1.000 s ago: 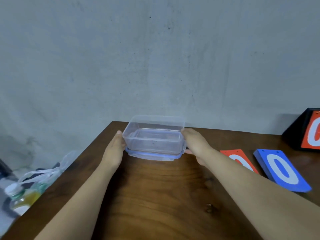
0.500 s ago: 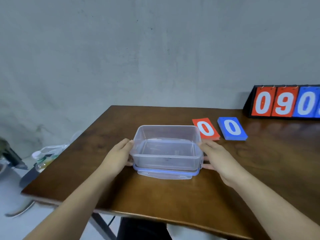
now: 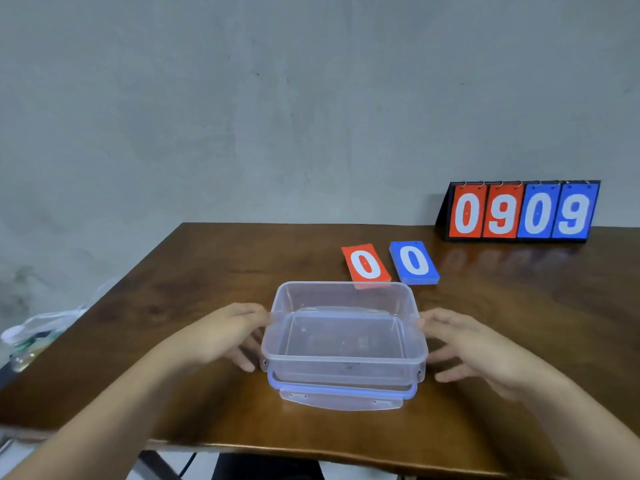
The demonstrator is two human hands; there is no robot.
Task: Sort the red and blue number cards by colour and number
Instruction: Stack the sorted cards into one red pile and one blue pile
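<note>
A clear plastic container [image 3: 344,372] with nothing in it sits on its blue-rimmed lid in the middle of the brown table [image 3: 173,289]. My left hand [image 3: 221,336] lies against its left wall with relaxed fingers. My right hand [image 3: 474,348] hovers just off its right wall, fingers spread. Behind the container lie a red stack of number cards [image 3: 365,265] and a blue stack of number cards [image 3: 414,262], each showing 0 on top. A flip scoreboard [image 3: 519,211] at the back right shows red 0 9 and blue 0 9.
A grey wall runs behind the table. Beyond the table's left edge, low down, are a plastic bag [image 3: 52,320] and a bottle [image 3: 24,358]. The table's front edge runs just below my forearms.
The container has come toward me from the back left of the table and now rests on the table. My fingers have loosened from its sides. The view has swung right, showing the whole scoreboard.
</note>
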